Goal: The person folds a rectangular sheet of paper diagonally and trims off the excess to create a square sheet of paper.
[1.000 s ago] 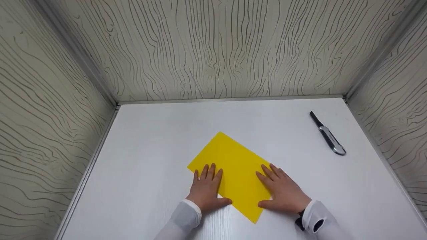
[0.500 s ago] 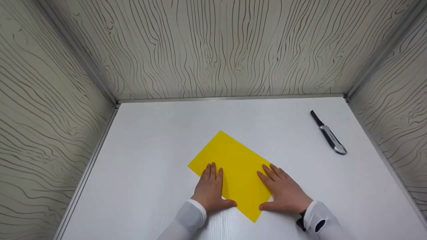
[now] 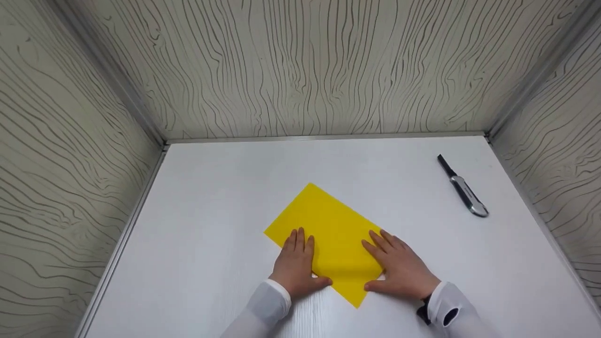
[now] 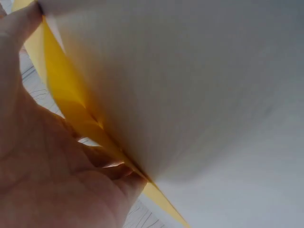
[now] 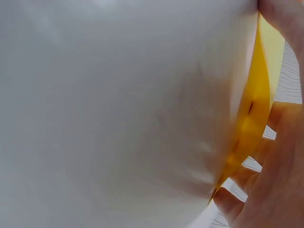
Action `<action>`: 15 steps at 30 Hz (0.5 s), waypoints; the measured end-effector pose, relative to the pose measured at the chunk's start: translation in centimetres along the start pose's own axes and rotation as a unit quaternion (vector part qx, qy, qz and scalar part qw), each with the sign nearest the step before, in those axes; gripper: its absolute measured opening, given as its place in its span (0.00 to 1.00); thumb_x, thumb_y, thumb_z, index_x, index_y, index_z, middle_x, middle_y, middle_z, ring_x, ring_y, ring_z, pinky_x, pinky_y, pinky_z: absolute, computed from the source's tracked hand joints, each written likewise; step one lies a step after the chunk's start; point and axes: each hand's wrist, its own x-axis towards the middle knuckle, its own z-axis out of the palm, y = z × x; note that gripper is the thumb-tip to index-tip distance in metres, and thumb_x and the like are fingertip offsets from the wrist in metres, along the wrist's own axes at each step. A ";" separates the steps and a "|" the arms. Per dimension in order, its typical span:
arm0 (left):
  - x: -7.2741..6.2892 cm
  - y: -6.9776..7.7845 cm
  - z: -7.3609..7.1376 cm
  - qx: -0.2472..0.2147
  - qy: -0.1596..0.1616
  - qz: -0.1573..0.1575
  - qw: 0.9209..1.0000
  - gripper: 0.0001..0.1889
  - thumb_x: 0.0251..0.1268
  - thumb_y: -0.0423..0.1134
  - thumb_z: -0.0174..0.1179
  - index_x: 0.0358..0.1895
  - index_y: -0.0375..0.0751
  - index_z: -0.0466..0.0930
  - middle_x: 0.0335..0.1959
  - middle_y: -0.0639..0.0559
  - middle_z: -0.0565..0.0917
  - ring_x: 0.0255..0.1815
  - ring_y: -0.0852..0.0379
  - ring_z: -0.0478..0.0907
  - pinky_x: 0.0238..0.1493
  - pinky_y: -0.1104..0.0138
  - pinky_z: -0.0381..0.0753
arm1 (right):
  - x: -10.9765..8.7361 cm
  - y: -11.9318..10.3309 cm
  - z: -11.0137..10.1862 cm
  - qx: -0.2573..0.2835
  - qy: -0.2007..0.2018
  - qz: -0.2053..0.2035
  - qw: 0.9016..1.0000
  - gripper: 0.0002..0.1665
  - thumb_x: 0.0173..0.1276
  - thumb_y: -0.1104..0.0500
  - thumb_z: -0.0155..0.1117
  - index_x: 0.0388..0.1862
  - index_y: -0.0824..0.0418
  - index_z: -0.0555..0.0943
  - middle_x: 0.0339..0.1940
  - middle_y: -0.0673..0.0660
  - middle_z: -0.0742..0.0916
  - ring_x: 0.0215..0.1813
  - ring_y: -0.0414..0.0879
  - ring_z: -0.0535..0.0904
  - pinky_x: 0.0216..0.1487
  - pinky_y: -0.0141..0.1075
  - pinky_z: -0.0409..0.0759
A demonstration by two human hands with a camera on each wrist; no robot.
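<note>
A yellow sheet of paper (image 3: 328,216) lies at a slant on the white table, and a soft bulge crosses its near part between the two hands. The left hand (image 3: 296,270) rests on its left edge with straight fingers, thumb out to the side near the lower edge. On the opposite edge lies the right hand (image 3: 404,272), fingers spread and thumb close to the near corner. Both wrist views show the paper (image 4: 66,90) arching off the table between thumb and fingertips, also beside the right hand (image 5: 285,161).
A utility knife (image 3: 465,192) with a black and silver body lies at the right of the white table (image 3: 211,197). Wood-patterned panels (image 3: 300,70) enclose the table at the back and on both sides.
The left hand has shifted a little to the right, its fingers closer together. A bulge has risen in the paper's near part, and its near corner has drawn slightly back. The right hand has hardly moved.
</note>
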 end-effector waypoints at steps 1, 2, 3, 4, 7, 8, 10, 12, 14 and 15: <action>0.0 0.0 0.0 0.000 0.002 0.000 1.000 0.57 0.56 0.77 0.60 0.80 0.39 0.58 0.81 0.35 0.54 0.82 0.39 0.50 0.79 0.51 0.53 | 0.0 0.0 0.0 0.002 0.004 -0.001 1.000 0.62 0.58 0.17 0.57 0.82 0.50 0.63 0.84 0.55 0.59 0.83 0.58 0.51 0.77 0.59 0.53; 0.0 -0.1 0.0 0.000 0.004 0.000 1.000 0.56 0.57 0.76 0.60 0.80 0.39 0.59 0.81 0.35 0.55 0.81 0.39 0.51 0.78 0.51 0.53 | 0.0 0.1 0.0 0.005 0.009 -0.001 1.000 0.60 0.59 0.17 0.58 0.81 0.50 0.64 0.84 0.55 0.60 0.83 0.59 0.52 0.77 0.60 0.54; 0.0 -0.1 0.0 0.000 0.008 0.000 1.000 0.55 0.58 0.75 0.61 0.80 0.39 0.60 0.81 0.35 0.55 0.81 0.39 0.52 0.78 0.51 0.55 | 0.0 0.2 0.0 0.010 0.014 -0.001 1.000 0.59 0.60 0.19 0.58 0.81 0.50 0.65 0.84 0.55 0.61 0.82 0.59 0.53 0.77 0.60 0.55; 0.1 -0.2 0.0 -0.001 0.013 0.001 1.000 0.53 0.60 0.73 0.61 0.80 0.40 0.61 0.81 0.35 0.56 0.81 0.39 0.53 0.78 0.51 0.56 | 0.0 0.2 0.0 0.016 0.020 -0.001 1.000 0.57 0.61 0.20 0.60 0.80 0.51 0.66 0.83 0.55 0.62 0.82 0.59 0.54 0.76 0.61 0.56; 0.1 -0.5 0.0 -0.012 0.032 0.004 0.999 0.47 0.64 0.68 0.63 0.78 0.40 0.64 0.80 0.36 0.60 0.80 0.39 0.56 0.75 0.50 0.61 | 0.0 0.4 -0.1 0.029 0.033 0.003 0.999 0.51 0.66 0.27 0.63 0.79 0.53 0.68 0.82 0.53 0.65 0.81 0.57 0.57 0.75 0.60 0.59; 0.1 -0.6 0.0 -0.013 0.040 0.007 0.999 0.45 0.65 0.66 0.63 0.77 0.40 0.65 0.79 0.36 0.61 0.79 0.39 0.58 0.75 0.50 0.62 | 0.0 0.5 -0.2 0.033 0.037 0.006 0.999 0.49 0.67 0.30 0.64 0.79 0.53 0.68 0.81 0.53 0.66 0.81 0.56 0.58 0.75 0.59 0.59; 0.2 -0.9 0.0 -0.014 0.053 0.014 0.998 0.41 0.68 0.63 0.63 0.76 0.41 0.68 0.78 0.37 0.64 0.78 0.40 0.60 0.74 0.51 0.65 | 0.0 0.6 -0.4 0.039 0.041 0.013 0.998 0.45 0.70 0.37 0.66 0.79 0.54 0.68 0.80 0.52 0.68 0.80 0.54 0.60 0.75 0.57 0.60; 0.2 -1.2 0.1 -0.009 0.065 0.023 0.998 0.38 0.70 0.60 0.62 0.75 0.40 0.70 0.76 0.38 0.66 0.77 0.40 0.62 0.73 0.52 0.66 | -0.1 0.7 -0.6 0.044 0.043 0.022 0.998 0.40 0.72 0.45 0.66 0.79 0.55 0.68 0.79 0.51 0.69 0.80 0.52 0.61 0.75 0.56 0.62; 0.3 -1.5 0.1 -0.011 0.067 0.029 0.997 0.35 0.72 0.57 0.61 0.74 0.40 0.70 0.76 0.38 0.67 0.77 0.40 0.63 0.73 0.52 0.66 | -0.1 0.8 -0.8 0.047 0.043 0.026 0.998 0.36 0.74 0.51 0.64 0.78 0.55 0.69 0.79 0.50 0.71 0.79 0.52 0.63 0.75 0.56 0.63; 0.2 -1.6 0.0 -0.015 0.064 0.030 0.997 0.34 0.73 0.56 0.60 0.74 0.40 0.70 0.76 0.38 0.67 0.77 0.40 0.63 0.74 0.52 0.65 | 0.0 0.8 -0.9 0.051 0.042 0.029 0.997 0.35 0.74 0.53 0.63 0.78 0.55 0.70 0.78 0.50 0.71 0.79 0.52 0.63 0.74 0.56 0.64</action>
